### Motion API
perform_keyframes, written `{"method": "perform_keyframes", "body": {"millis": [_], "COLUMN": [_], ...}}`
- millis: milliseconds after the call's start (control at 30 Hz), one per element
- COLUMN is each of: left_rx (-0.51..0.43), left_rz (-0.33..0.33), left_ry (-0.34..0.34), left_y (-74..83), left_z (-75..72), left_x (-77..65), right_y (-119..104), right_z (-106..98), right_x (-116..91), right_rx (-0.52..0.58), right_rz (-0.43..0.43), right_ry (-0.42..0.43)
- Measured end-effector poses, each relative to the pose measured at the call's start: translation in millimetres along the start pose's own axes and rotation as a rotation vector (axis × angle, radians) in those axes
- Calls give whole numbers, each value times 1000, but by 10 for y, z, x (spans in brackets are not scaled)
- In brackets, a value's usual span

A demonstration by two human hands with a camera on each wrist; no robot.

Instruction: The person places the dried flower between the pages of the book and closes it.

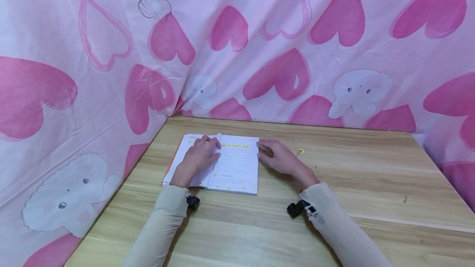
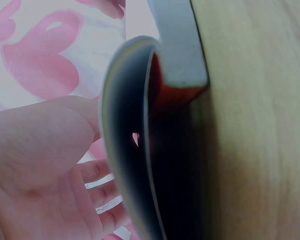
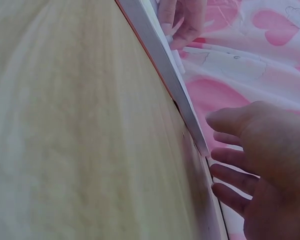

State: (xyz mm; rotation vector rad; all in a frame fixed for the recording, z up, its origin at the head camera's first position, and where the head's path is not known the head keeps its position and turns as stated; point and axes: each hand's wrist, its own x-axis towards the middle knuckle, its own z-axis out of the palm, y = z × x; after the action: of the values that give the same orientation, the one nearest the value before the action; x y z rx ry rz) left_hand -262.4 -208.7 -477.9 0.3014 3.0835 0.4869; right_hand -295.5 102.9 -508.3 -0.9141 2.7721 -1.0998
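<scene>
An open book (image 1: 235, 164) with white printed pages and yellow headings lies on the table, its orange-red cover edge showing at the far left. My left hand (image 1: 200, 155) rests on the left-hand pages, its fingertips close to the middle fold. Seen from the left wrist, that hand (image 2: 45, 170) lies against a bowed bundle of pages (image 2: 110, 100), which hides some fingertips. Beside the book's right edge is my right hand (image 1: 280, 158), thumb and fingers apart. In the right wrist view, this hand (image 3: 265, 165) has its fingers spread near the corner of the page block (image 3: 175, 75).
The wooden table (image 1: 352, 184) extends to the right of the book, with a small yellow flower-like mark (image 1: 300, 151) beyond the right hand. Pink heart-patterned cloth (image 1: 230, 73) hangs along the back and left sides. Black straps with small devices (image 1: 297, 208) sit on both wrists.
</scene>
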Motion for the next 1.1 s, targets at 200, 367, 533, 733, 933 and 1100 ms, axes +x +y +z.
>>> {"method": "perform_keyframes", "body": {"millis": [200,367,533,733,933,1100], "left_rx": [-3,7,17,20,7,1], "left_rz": [-7,-5,-6,-14,-27,-22], "left_ry": [-10,-8,0,-9,-14,-16], "left_y": [8,6,8,3,6,9], "left_z": [-3,2,-7,-4,-2,-4], "left_x": [-1,3,3,6,5,5], "right_y": [68,158,209,201,154,150], "right_z": [-58,-142,-255,-385,-468,-503], "right_x": [-72,-174,-285,-380,-434,-461], "right_rx": [-28,-74,-154,-233,-302,-313], "right_rz": [69,118,179,361,537,571], "right_ry": [69,112,164,213,143,118]}}
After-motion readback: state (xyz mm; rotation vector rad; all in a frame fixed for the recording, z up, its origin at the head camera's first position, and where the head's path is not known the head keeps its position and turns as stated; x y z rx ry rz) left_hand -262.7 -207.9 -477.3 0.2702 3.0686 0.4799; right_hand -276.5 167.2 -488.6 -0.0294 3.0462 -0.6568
